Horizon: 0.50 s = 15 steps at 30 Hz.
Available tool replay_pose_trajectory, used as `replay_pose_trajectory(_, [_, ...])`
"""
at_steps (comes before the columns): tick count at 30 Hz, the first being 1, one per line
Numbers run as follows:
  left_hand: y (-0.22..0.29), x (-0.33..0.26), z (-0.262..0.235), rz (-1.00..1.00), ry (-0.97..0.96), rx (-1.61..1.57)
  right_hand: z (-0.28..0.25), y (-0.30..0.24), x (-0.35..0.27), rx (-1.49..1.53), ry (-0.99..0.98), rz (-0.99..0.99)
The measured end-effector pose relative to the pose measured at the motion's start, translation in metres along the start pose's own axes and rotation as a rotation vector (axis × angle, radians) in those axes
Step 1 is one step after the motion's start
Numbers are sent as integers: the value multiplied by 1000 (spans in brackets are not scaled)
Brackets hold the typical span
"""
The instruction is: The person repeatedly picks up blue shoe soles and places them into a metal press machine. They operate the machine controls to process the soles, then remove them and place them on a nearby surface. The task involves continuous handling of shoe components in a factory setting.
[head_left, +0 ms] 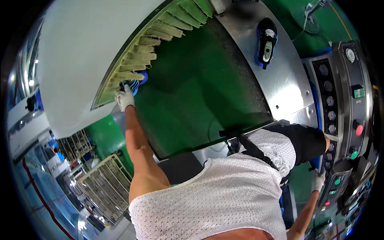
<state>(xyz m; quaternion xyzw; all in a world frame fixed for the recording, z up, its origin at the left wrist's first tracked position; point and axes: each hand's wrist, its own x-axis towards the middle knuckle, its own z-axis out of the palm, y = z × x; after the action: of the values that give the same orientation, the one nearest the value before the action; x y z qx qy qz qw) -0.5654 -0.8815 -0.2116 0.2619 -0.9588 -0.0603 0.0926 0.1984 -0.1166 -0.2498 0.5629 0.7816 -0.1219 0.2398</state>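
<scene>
My left hand (125, 98), in a white glove, reaches out to the fringe at the machine's opening. Its fingers are closed on a black shoe with a bright blue sole (138, 83), partly tucked among the fringe strips (140, 58). Far off to the right, my right hand (319, 181), also gloved, is beside the edge of a control panel (337, 182); its fingers are too small to make out. A second black shoe with a blue sole (267, 43) lies on the steel ledge (286, 86), away from both hands.
A green belt-like surface (192, 88) spreads between the white machine housing (92, 48) and the steel ledge. Gauges and buttons line a tall panel (348, 100) on the right. A metal rack (106, 184) stands at lower left.
</scene>
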Motion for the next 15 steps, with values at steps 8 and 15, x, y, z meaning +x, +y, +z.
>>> replay_pose_trajectory(8, [-49, 46, 74, 9, 27, -133, -34, 67, 22, 27, 13, 133])
replay_pose_trajectory(15, [33, -101, 30, 421, -22, -169, -90, -60, -47, 189, 134, 8])
